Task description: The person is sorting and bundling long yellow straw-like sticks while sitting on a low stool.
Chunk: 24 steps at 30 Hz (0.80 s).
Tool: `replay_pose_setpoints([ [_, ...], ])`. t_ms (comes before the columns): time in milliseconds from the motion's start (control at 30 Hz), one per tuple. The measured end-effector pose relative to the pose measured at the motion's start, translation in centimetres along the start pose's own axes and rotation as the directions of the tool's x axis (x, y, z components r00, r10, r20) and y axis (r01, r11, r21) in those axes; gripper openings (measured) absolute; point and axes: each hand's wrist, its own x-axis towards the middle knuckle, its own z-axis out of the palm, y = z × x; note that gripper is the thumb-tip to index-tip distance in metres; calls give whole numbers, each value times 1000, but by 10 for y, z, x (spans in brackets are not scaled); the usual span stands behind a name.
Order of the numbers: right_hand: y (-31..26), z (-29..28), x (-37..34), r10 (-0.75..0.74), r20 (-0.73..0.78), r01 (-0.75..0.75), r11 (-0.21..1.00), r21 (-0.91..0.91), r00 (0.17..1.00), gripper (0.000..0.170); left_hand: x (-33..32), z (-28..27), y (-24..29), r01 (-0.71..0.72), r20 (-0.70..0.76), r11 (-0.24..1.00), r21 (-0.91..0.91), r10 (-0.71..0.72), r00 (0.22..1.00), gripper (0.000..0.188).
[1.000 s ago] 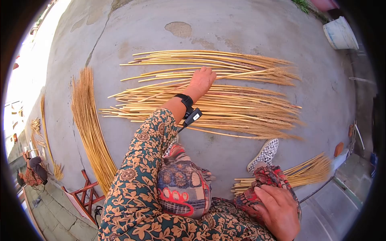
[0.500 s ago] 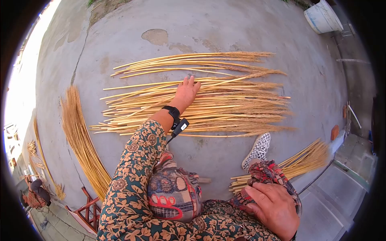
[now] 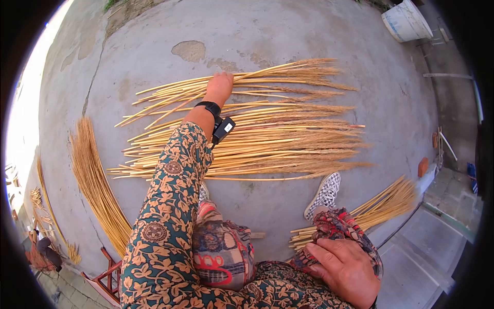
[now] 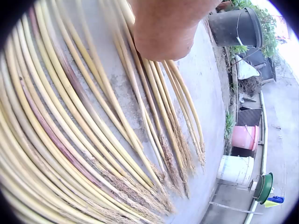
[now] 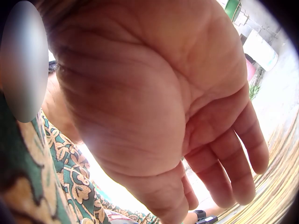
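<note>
Long yellow broomcorn stalks (image 3: 247,149) with brown brushy heads lie spread in rows on the concrete, heads to the right. My left hand (image 3: 219,87) is over the far row, fingers curled down around a few stalks (image 3: 154,107) that slant across the others. In the left wrist view the hand (image 4: 166,32) covers part of the stalks, and its fingertips are hidden. My right hand (image 3: 342,268) lies on my right knee, fingers relaxed and holding nothing. The right wrist view shows its palm (image 5: 135,93) with the fingers loosely extended.
A thick broomcorn bundle (image 3: 98,180) lies at the left, a smaller one (image 3: 381,203) at the lower right. A checkered shoe (image 3: 323,196) stands by the near row. White bucket (image 3: 406,21) at the far right; red-framed stool (image 3: 105,278) at the lower left.
My left hand first drew back toward the near rows, then moved away to the far row, where several stalks now lie slanted. The right hand has stayed on the knee.
</note>
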Motion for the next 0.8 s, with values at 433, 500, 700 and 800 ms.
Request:
replay_pose_setpoints([
  [433, -5, 0, 2, 14, -19, -14, 1000, -2, 1000, 38, -85, 12, 39, -66, -127, 990, 123, 82, 989, 41],
  [500, -6, 1, 2, 7, -20, -7, 1000, -8, 1000, 38, -76, 10, 35, -70, -96, 995, 70, 76, 992, 41],
  [700, -6, 3, 1, -4, -27, 3, 1000, -23, 1000, 38, -51, -11, 28, -46, -4, 993, 111, 47, 999, 43],
  [800, -6, 1, 0, 3, -22, -4, 1000, -25, 1000, 37, -59, -9, 38, -106, -47, 989, 106, 111, 993, 43],
])
